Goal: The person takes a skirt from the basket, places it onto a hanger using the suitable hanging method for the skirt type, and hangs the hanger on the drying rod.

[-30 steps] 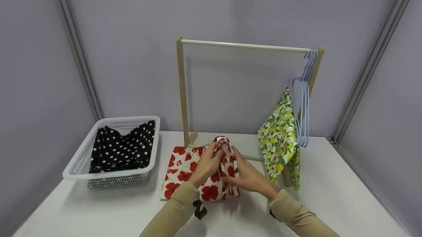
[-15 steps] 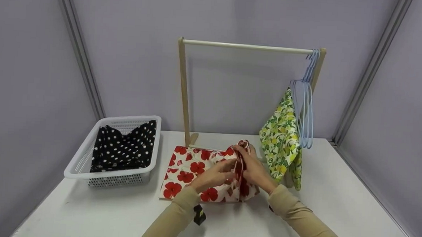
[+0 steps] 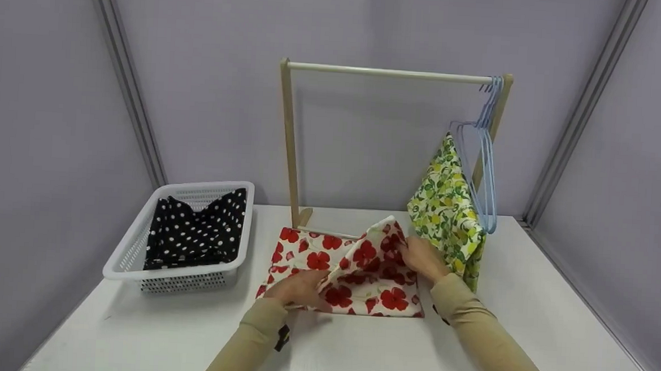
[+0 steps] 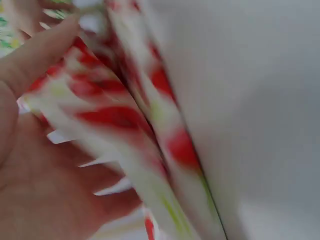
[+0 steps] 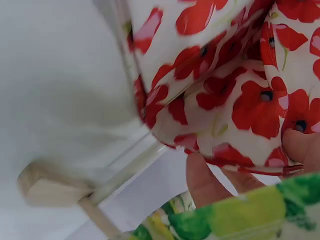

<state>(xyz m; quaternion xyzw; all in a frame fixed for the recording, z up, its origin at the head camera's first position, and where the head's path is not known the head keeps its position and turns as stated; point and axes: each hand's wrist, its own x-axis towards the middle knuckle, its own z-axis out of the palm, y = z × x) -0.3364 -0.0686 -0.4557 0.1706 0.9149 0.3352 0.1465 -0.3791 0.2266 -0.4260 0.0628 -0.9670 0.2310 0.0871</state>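
Observation:
A folded white cloth with red flowers (image 3: 392, 293) lies across the table, one layer raised into a slanting flap. My right hand (image 3: 425, 258) pinches the cloth by its right side; in the right wrist view the thumb is on the printed face and other fingers (image 5: 200, 180) are at the hem. At the flap's lower left end, my left hand (image 3: 301, 290) touches the cloth. The blurred left wrist view has the left thumb (image 4: 45, 55) stretched out, apart from the other fingers, which reach the cloth's edge.
A white basket (image 3: 117, 253) at left holds a black polka-dot cloth (image 3: 198, 235). Behind the work stands a wooden rack with a white rail (image 3: 387, 72). Blue hangers (image 3: 487, 160) and a lemon-print cloth (image 3: 442, 214) hang at its right end, close to my right hand.
My hands have moved apart, the left leftward, the right rightward. The bunched part of the flowered cloth has spread to the right into a flap. The lemon-print cloth and hangers shifted slightly.

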